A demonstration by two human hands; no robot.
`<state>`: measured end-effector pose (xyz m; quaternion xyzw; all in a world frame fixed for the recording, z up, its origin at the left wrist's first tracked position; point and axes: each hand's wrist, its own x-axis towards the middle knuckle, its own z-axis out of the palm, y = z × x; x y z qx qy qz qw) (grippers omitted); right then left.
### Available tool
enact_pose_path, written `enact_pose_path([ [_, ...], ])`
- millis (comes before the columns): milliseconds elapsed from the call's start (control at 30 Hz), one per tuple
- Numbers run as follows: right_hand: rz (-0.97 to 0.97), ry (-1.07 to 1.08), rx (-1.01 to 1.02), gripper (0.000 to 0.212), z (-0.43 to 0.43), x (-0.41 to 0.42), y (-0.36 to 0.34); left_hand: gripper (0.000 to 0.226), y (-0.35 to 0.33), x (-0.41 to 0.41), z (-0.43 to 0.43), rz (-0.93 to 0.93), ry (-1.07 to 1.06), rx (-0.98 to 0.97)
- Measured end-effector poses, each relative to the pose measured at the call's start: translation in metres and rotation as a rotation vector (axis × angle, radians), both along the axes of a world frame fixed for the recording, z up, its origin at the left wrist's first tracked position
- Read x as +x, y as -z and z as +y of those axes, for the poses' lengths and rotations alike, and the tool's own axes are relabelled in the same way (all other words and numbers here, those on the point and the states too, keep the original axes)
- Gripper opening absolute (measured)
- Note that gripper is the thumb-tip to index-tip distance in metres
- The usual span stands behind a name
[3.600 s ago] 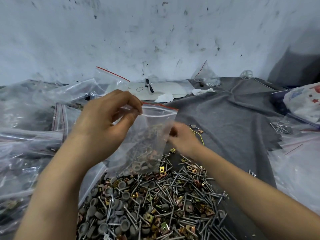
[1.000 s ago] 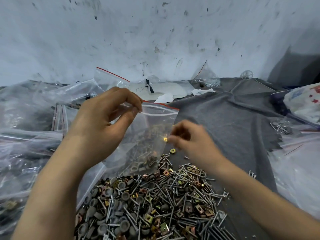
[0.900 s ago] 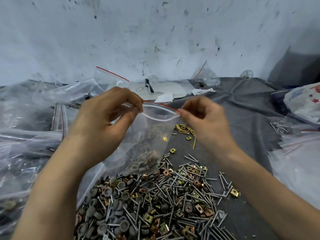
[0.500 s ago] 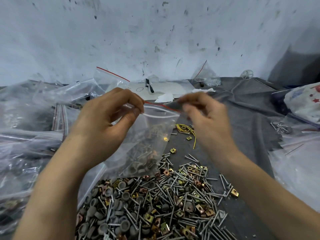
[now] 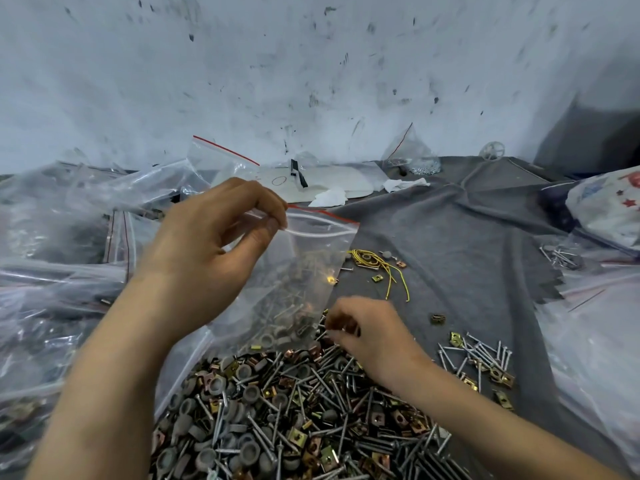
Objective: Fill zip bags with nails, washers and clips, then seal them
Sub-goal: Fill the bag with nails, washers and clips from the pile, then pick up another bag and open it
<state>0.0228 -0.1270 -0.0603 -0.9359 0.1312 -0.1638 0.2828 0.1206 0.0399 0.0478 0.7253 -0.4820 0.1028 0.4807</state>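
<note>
Looking down through the head camera, I have the left hand (image 5: 207, 251) raised over the worktop, its thumb and fingertips (image 5: 272, 216) pinching the top left corner of a clear zip bag (image 5: 311, 268) just under its red strip. The bag's mouth gapes open towards the right, and the bag hangs tilted, its lower end touching the far edge of the pile (image 5: 294, 410) of loose nails, grey washers and brass-coloured clips. A share of the same hardware already lies in the lower part of the bag, seen blurred through the plastic. The right hand (image 5: 372, 332) is low, just beside the bag's bottom right corner, with its knuckles up and its fingers curled down onto the top of the pile; I cannot tell whether they grasp a piece or only touch the heap. The pile lies on a grey cloth (image 5: 467, 230) that covers the worktop. On that cloth, beyond the right hand, lies a tangle of yellow wire (image 5: 382, 265) with a few stray clips near it, and to the right a smaller scatter of nails and clips (image 5: 481, 358). Crumpled clear plastic bags (image 5: 52, 244) fill the left side. At the back, against the stained wall (image 5: 311, 64), I see a white sheet (image 5: 332, 180) and a small bag of silver bits (image 5: 414, 159). A star-printed bag (image 5: 609, 209) sits at the far right edge.
</note>
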Motion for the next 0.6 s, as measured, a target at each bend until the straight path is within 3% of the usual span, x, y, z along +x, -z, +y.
enact_pose_path([
  [67, -0.300, 0.114, 0.215, 0.015, -0.001, -0.004, -0.019, 0.010, 0.000, 0.000, 0.000, -0.016, 0.005, 0.001],
  [167, -0.764, 0.187, 0.355, 0.022, 0.000, -0.010, -0.056, 0.011, 0.000, -0.001, -0.001, -0.036, 0.021, -0.004],
  [233, -0.877, 0.133, 0.366, 0.020, 0.005, -0.010, -0.077, 0.012, 0.000, -0.003, -0.003, -0.052, 0.040, 0.003],
  [400, -0.644, 0.032, 0.199, 0.004, 0.010, -0.010, -0.095, 0.011, -0.001, -0.007, -0.006, 0.000, 0.099, -0.026],
  [433, -0.609, 0.029, 0.176, 0.011, 0.007, -0.012, -0.095, 0.011, -0.001, -0.008, -0.006, 0.010, 0.097, -0.042],
  [533, -0.540, -0.040, 0.263, 0.006, -0.003, -0.021, -0.096, 0.010, -0.001, -0.012, -0.009, 0.020, 0.071, -0.086],
  [600, -0.508, -0.093, 0.305, 0.015, -0.009, -0.030, -0.095, 0.014, 0.000, -0.015, -0.012, 0.027, 0.047, -0.079],
])
